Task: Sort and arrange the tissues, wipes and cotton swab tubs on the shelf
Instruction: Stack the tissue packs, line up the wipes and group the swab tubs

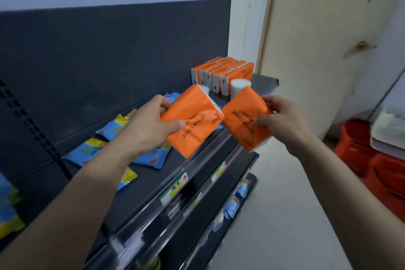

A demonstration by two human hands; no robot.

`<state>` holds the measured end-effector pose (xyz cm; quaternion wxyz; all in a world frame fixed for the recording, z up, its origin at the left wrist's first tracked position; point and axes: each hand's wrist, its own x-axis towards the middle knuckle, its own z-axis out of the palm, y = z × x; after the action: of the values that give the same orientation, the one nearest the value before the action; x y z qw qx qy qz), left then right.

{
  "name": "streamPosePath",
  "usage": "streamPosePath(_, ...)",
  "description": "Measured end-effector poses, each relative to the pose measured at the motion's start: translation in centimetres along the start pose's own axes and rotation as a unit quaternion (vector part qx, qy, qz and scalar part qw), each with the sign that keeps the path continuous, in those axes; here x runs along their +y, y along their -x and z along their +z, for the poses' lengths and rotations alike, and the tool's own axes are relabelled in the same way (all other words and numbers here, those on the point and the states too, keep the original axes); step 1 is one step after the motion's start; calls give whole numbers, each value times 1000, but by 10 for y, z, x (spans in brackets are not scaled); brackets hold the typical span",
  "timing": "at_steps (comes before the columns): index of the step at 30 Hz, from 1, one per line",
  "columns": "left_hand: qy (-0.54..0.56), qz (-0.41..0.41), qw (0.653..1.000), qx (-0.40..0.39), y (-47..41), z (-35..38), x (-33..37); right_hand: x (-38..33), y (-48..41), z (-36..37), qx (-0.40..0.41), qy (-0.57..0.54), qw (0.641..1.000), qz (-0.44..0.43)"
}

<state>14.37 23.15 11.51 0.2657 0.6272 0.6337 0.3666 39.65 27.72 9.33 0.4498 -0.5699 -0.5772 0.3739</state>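
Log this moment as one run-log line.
left hand: holds orange tissue pack | right hand: holds second orange pack | shelf: orange row at back, blue wipes loose

Both bare forearms reach up from the lower corners toward the middle of the frame. The left hand [151,126] is closed in a pinch, thumb on top and fingers curled beneath. The right hand [279,119], just right of centre, pinches likewise, thumb pointing inward.

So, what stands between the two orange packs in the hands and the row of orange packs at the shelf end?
In the head view, two white cotton swab tubs stand between the held packs and the row.
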Motion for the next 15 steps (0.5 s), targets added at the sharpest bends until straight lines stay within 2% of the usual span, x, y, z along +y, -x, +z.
streamPosePath(8,36,21,999,30,-121,20,3,-10,-120,-2,-1,55,998,-40)
streamPosePath(15,28,-1,993,111,-191,21,-4,-19,-215,17,-27,110,990,-87)
